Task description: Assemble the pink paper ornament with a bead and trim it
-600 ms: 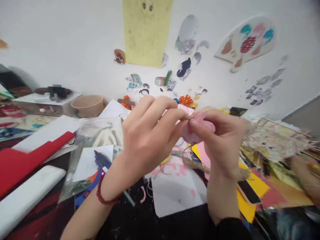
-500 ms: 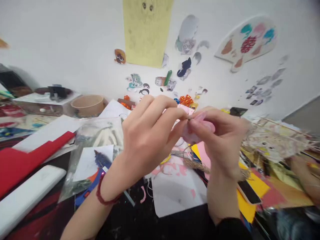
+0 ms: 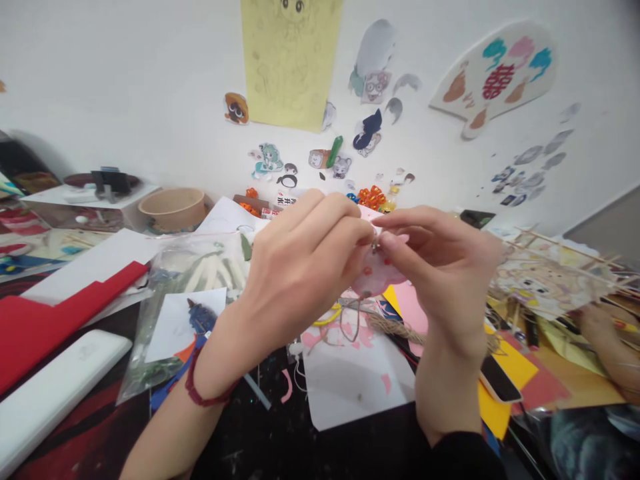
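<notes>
In front of me, my left hand (image 3: pixel 313 260) and my right hand (image 3: pixel 435 247) meet fingertip to fingertip over a thin pink piece (image 3: pixel 373 277) with small red dots. The right thumb and forefinger pinch its upper part. The left fingers are also closed at its top, largely hiding that side. A tiny dark bit, too small to name, shows between the fingertips. Below the pink piece a loop of brown twine (image 3: pixel 357 327) shows; whether the two are joined I cannot tell. Pink paper scraps (image 3: pixel 360 333) lie on a white sheet (image 3: pixel 357 393) underneath.
On the left are a glue gun (image 3: pixel 200 317), a clear plastic bag (image 3: pixel 150 333), red material (image 3: pixel 65 320) and a long white case (image 3: pixel 65 393). A phone (image 3: pixel 500 380) lies on yellow paper at right, near another person's arm (image 3: pixel 610 347).
The pink piece has turned and hangs lower, so its red dots now show. My right fingers have shifted and spread slightly. The view has moved a little.
</notes>
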A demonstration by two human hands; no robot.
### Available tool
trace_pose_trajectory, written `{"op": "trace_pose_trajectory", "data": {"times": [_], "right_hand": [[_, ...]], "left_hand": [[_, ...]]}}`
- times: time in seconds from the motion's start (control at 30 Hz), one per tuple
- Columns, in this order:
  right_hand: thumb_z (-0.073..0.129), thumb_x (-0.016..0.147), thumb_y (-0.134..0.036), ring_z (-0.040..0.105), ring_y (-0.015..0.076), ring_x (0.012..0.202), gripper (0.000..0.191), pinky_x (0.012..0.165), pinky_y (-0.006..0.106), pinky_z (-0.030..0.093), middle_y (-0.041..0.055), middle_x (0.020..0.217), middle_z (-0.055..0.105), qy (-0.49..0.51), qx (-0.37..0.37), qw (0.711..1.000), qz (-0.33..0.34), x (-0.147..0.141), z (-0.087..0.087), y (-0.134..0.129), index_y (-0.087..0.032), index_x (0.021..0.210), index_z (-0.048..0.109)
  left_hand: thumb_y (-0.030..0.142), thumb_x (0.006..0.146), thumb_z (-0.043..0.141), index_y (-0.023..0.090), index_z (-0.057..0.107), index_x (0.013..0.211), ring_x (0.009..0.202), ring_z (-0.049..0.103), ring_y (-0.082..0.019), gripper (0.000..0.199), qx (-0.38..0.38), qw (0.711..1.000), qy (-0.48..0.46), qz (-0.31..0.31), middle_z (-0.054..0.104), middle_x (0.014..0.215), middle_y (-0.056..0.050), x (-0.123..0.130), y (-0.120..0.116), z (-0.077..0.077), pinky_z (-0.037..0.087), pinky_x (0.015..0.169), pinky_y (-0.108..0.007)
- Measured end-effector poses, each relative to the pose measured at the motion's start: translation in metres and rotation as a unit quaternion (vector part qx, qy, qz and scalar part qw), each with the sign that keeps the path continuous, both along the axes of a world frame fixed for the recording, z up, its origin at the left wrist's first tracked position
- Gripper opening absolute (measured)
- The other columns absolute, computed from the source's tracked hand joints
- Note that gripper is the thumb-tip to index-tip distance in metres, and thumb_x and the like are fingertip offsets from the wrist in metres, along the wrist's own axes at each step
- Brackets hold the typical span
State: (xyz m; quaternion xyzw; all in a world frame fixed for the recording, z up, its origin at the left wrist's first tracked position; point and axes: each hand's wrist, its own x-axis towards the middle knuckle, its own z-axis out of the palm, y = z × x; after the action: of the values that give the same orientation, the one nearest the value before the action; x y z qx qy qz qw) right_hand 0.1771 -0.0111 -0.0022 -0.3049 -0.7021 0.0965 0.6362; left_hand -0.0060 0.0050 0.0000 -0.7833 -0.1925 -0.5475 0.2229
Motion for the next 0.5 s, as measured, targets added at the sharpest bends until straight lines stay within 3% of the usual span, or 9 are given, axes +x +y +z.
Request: {"op": "trace_pose_trajectory", "data": {"times": [0.2,0.5], "right_hand": [[0.075,0.088,-0.013,0.066,0.0165,0.069,0.02,0.055,0.034,0.053,-0.0014,0.085,0.076,-0.099,0.095,0.988,-0.074,0.002,0.005,-0.004,-0.032,0.092,0.078],[0.071,0.089,-0.007,0.068,0.0193,0.073,0.026,0.06,0.037,0.053,-0.002,0.085,0.076,-0.157,0.148,0.965,-0.149,-0.001,0.003,-0.014,-0.032,0.093,0.073]], "left_hand": [[0.016,0.097,0.064,0.02,0.061,0.094,0.08,0.062,-0.018,0.006,-0.007,1.0,0.025,0.008,0.071,0.09,-0.004,-0.003,0.001,0.0,0.05,0.068,-0.033],[0.013,0.097,0.062,0.021,0.061,0.094,0.081,0.063,-0.018,0.008,0.007,1.0,0.012,0.008,0.07,0.09,-0.004,-0.001,0.001,-0.001,0.051,0.068,-0.034]]}}
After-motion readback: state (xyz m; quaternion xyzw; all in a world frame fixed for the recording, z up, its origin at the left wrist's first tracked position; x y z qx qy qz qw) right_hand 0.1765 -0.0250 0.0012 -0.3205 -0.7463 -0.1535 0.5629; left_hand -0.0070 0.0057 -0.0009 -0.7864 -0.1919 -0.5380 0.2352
